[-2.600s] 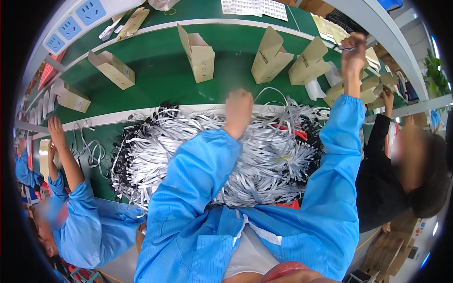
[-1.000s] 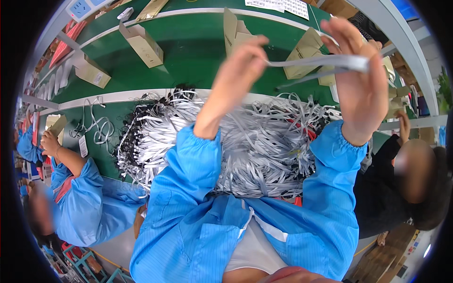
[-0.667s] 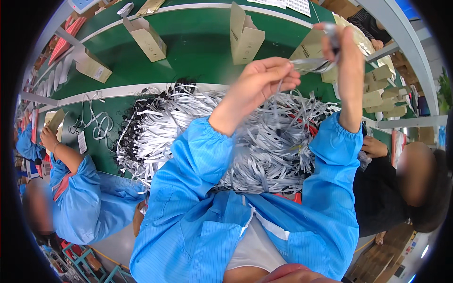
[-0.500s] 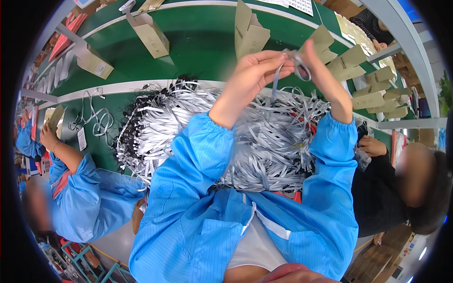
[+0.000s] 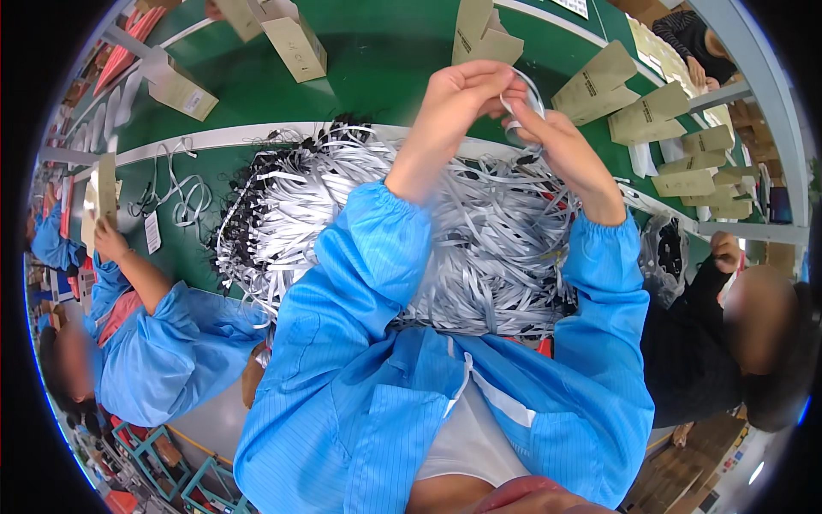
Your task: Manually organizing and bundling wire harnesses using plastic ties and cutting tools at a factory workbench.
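Note:
A flat pale-grey lanyard (image 5: 537, 94) is bent into a loop between my two hands, above the far edge of a big heap. My left hand (image 5: 469, 92) pinches one part of it between thumb and fingers. Close beside it, my right hand (image 5: 561, 144) has its thumb and fingers closed on the strap, and part of the loop is hidden behind the fingers. Beneath both hands lies the heap of similar grey lanyards (image 5: 342, 206), with black cord ends bunched along its left side.
Beige open cartons (image 5: 295, 47) stand along the green bench (image 5: 377, 51), several more at right (image 5: 651, 116). Loose lanyards (image 5: 180, 201) and a white tag (image 5: 152, 233) lie left. A clear bag of black parts (image 5: 666, 257) sits right. Co-workers flank me, the left one holding a carton (image 5: 104, 193).
My right hand has turned inward and closed on the lanyard close to my left hand. The left co-worker's carton has risen; the right co-worker's hand has left the clear bag.

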